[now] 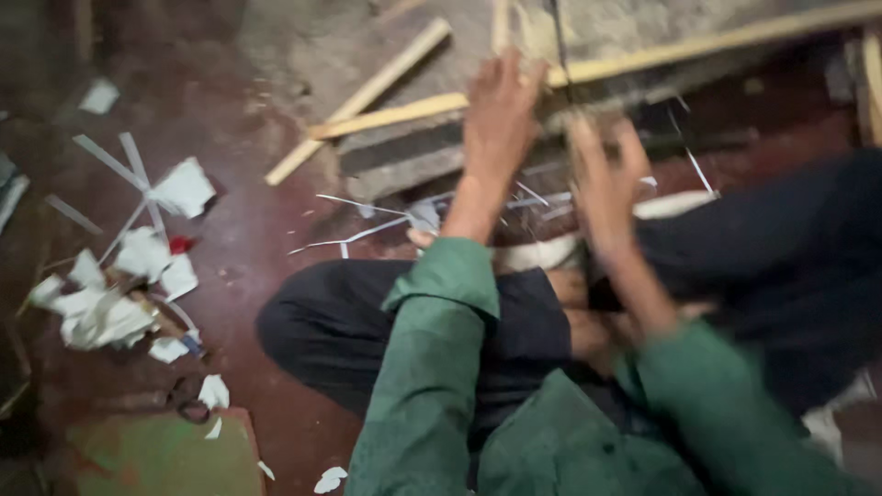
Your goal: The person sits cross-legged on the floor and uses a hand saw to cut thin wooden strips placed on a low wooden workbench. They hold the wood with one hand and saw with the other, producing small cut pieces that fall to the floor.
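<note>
I sit cross-legged on a dark red floor in green sleeves and dark trousers. My left hand (501, 115) reaches forward, its fingers resting on a long pale wooden strip (643, 60) that lies across a grey stone slab (404, 161). My right hand (602, 184) is raised beside it, blurred by motion, close to a thin dark rod or blade (560, 46) that runs upward between the two hands. Whether the right hand grips that rod is unclear.
Another wooden strip (363, 96) lies diagonally at the slab's left. Torn white paper scraps (119, 285) and thin white strips (129, 170) litter the floor at left. Scissors (188, 400) lie near a green board (165, 455) at the bottom left.
</note>
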